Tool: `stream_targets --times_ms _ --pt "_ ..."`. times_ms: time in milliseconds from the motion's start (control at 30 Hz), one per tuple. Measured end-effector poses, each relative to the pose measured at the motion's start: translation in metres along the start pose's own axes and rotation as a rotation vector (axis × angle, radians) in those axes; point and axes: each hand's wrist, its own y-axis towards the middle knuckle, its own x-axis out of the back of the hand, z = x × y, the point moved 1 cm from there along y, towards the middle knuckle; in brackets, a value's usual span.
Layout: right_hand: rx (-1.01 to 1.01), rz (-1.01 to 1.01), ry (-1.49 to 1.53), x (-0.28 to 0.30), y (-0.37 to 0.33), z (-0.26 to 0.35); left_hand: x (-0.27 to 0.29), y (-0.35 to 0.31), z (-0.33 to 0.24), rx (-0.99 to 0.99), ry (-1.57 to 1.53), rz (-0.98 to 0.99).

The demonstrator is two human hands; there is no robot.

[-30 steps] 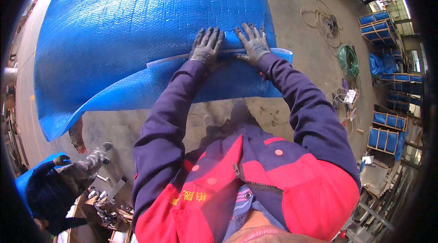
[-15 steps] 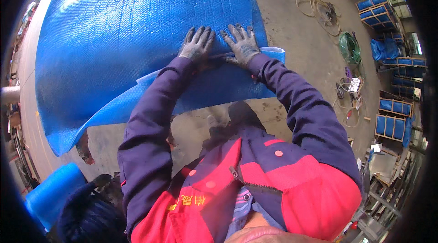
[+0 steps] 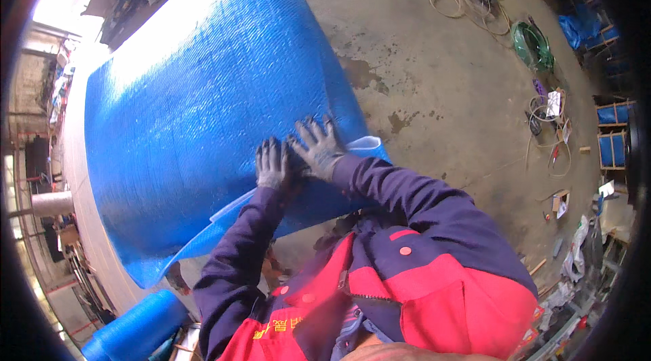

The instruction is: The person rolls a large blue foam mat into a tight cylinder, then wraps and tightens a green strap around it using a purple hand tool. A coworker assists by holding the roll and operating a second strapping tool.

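Note:
Both my hands wear grey gloves with darkened fingers and rest on a wide blue textured plastic sheet [image 3: 196, 110]. My left hand [image 3: 272, 165] lies with fingers stretched forward near the sheet's near edge. Just right of it, my right hand [image 3: 317, 147] presses down with its fingers spread, tilted toward the left. The two hands are almost touching. Beneath my wrists the sheet's edge is folded over, and a pale folded end [image 3: 366, 145] sticks out to the right of my right hand. My forearms hide part of the fold.
A smaller blue roll [image 3: 139, 326] lies at lower left. On the concrete floor [image 3: 407, 89] to the right are a coiled pale hose [image 3: 471, 5], a green coil [image 3: 532, 47] and tangled cords. Blue panels in wooden frames [image 3: 614, 131] stand at the far right. A pale cylinder [image 3: 53, 203] is at the left.
My view has turned, so the sheet appears tilted. My right hand has come in close to my left hand. Both remain on the sheet. A dark-haired head at lower left has left the view.

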Motion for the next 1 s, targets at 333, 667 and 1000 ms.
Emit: stream_targets --times_ms 333,667,1000 --pt "0.006 -0.001 0.223 0.029 -0.007 -0.011 -0.018 -0.004 0.009 -0.048 -0.029 -0.126" --pt "-0.503 -0.154 0.393 0.027 0.094 -0.133 -0.007 -0.004 0.005 -0.001 -0.033 -0.080" --pt "-0.237 -0.462 0.883 0.067 0.041 -0.186 -0.016 -0.004 0.010 -0.085 0.031 -0.186"
